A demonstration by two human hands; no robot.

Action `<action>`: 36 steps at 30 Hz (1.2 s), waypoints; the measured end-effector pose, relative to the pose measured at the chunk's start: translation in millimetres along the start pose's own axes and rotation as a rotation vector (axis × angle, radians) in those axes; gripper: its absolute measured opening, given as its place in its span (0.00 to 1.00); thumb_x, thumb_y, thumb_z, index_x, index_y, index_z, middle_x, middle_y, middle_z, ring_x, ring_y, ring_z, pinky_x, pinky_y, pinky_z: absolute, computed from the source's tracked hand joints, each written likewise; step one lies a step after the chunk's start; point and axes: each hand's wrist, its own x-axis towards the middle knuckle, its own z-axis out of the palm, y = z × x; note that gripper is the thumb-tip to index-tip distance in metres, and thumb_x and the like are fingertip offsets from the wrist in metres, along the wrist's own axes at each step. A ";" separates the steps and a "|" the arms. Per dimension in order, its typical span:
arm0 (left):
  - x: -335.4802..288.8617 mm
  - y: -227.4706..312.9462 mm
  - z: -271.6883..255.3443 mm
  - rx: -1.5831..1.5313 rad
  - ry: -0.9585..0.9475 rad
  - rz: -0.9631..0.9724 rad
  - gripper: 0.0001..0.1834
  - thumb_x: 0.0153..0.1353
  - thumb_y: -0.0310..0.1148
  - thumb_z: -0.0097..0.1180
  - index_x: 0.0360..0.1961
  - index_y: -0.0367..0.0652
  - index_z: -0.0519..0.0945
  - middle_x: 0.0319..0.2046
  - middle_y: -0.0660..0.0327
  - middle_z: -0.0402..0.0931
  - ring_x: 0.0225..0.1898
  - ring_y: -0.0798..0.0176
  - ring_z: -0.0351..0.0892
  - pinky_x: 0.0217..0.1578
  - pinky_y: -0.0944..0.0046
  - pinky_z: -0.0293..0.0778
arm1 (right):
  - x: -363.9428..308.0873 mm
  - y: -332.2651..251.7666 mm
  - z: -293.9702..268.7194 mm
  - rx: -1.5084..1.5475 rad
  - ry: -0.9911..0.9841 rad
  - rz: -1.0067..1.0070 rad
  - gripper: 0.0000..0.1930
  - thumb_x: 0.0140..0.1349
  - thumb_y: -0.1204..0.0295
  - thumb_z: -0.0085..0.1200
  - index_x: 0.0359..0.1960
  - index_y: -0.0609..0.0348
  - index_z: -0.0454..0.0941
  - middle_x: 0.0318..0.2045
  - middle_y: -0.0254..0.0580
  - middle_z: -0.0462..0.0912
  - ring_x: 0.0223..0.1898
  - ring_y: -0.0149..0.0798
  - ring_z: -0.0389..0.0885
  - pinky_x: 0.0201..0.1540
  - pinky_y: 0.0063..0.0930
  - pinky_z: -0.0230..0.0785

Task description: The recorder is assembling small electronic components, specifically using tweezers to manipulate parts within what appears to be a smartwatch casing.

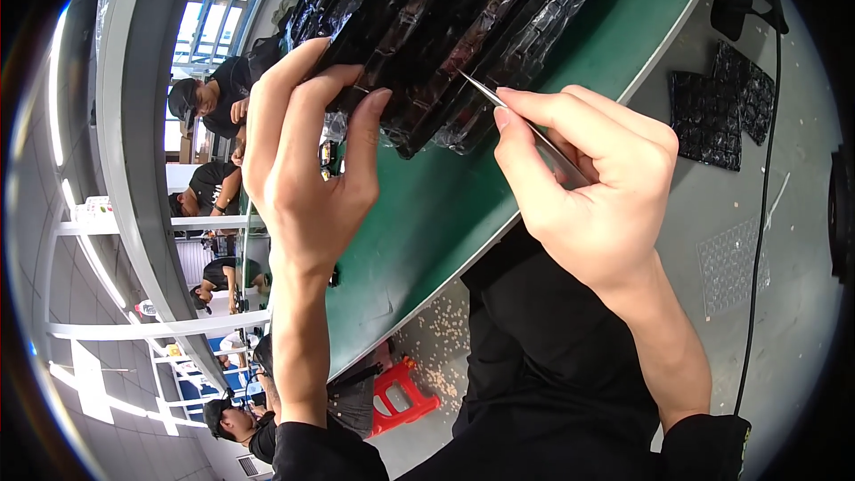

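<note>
Black plastic trays (454, 36) stand close together over the green counter (401, 240), back from its near edge; the picture's upper border cuts them off and glare blurs their pockets. At their lower left end is the left hand (307, 156), its fingers bent and thumb apart; whether they pinch a tray, I cannot tell. The right hand (592, 174) pinches metal tweezers (554, 157) between thumb and forefinger, its palm partly hiding them. Their point meets the trays in view, though contact is hard to make out.
</note>
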 end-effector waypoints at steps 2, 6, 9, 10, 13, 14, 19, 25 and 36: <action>-0.7 4.1 1.7 -0.008 0.000 0.010 0.18 0.56 0.24 0.81 0.47 0.34 0.88 0.56 0.48 0.86 0.51 0.46 0.88 0.53 0.55 0.82 | 0.5 1.0 1.5 0.006 0.005 -0.064 0.06 0.63 0.87 0.70 0.41 0.71 0.92 0.19 0.29 0.77 0.19 0.17 0.68 0.21 0.19 0.50; -1.5 7.4 3.2 -0.016 -0.005 0.022 0.21 0.53 0.26 0.83 0.47 0.34 0.88 0.56 0.48 0.85 0.51 0.47 0.87 0.53 0.55 0.82 | 2.0 -0.2 -3.7 -0.041 -0.032 -0.089 0.06 0.63 0.86 0.70 0.41 0.71 0.91 0.19 0.30 0.77 0.19 0.17 0.68 0.21 0.19 0.50; 0.5 11.7 1.7 -0.018 -0.018 -0.001 0.22 0.52 0.27 0.85 0.46 0.34 0.88 0.56 0.49 0.84 0.50 0.48 0.87 0.52 0.55 0.83 | 0.0 -2.2 -6.8 -0.023 -0.019 -0.018 0.06 0.63 0.86 0.70 0.41 0.70 0.91 0.19 0.29 0.77 0.19 0.16 0.67 0.22 0.19 0.50; 1.3 10.5 1.2 -0.008 -0.019 0.003 0.23 0.52 0.28 0.86 0.47 0.34 0.88 0.56 0.50 0.85 0.50 0.50 0.88 0.51 0.56 0.84 | -0.5 -1.6 -9.2 -0.012 -0.002 -0.010 0.05 0.63 0.86 0.70 0.41 0.70 0.92 0.19 0.29 0.77 0.19 0.16 0.66 0.22 0.19 0.49; -0.1 11.0 3.9 0.004 -0.019 -0.003 0.23 0.52 0.28 0.86 0.46 0.35 0.88 0.56 0.50 0.85 0.50 0.50 0.88 0.50 0.56 0.84 | -3.1 0.8 -12.5 -0.007 0.010 0.010 0.05 0.64 0.86 0.70 0.40 0.70 0.92 0.19 0.28 0.77 0.19 0.15 0.66 0.22 0.19 0.49; -1.0 11.6 5.0 0.008 -0.016 -0.012 0.22 0.51 0.28 0.86 0.45 0.34 0.88 0.56 0.49 0.84 0.50 0.49 0.86 0.50 0.56 0.83 | -4.0 1.7 -12.9 -0.013 0.007 0.019 0.05 0.64 0.86 0.70 0.40 0.70 0.92 0.19 0.28 0.76 0.19 0.15 0.65 0.22 0.18 0.49; -2.7 11.8 5.4 0.046 -0.021 -0.023 0.23 0.53 0.29 0.86 0.48 0.36 0.89 0.55 0.51 0.86 0.51 0.53 0.89 0.52 0.57 0.86 | -4.3 0.6 -8.2 -0.016 -0.015 0.037 0.05 0.64 0.85 0.70 0.40 0.69 0.92 0.19 0.27 0.76 0.19 0.16 0.65 0.22 0.19 0.49; 0.4 17.8 2.7 0.033 -0.043 0.006 0.28 0.49 0.32 0.89 0.50 0.35 0.88 0.55 0.51 0.86 0.51 0.52 0.90 0.53 0.57 0.87 | -5.5 6.0 -9.3 0.006 0.004 0.029 0.04 0.65 0.84 0.71 0.41 0.68 0.93 0.18 0.27 0.77 0.19 0.15 0.66 0.22 0.19 0.49; -1.7 14.3 4.8 -0.005 -0.022 -0.050 0.24 0.55 0.30 0.85 0.51 0.36 0.88 0.55 0.52 0.86 0.49 0.55 0.89 0.51 0.59 0.86 | -10.1 10.4 -12.8 -0.016 -0.031 0.042 0.03 0.64 0.83 0.71 0.38 0.68 0.92 0.16 0.27 0.74 0.18 0.15 0.66 0.22 0.19 0.50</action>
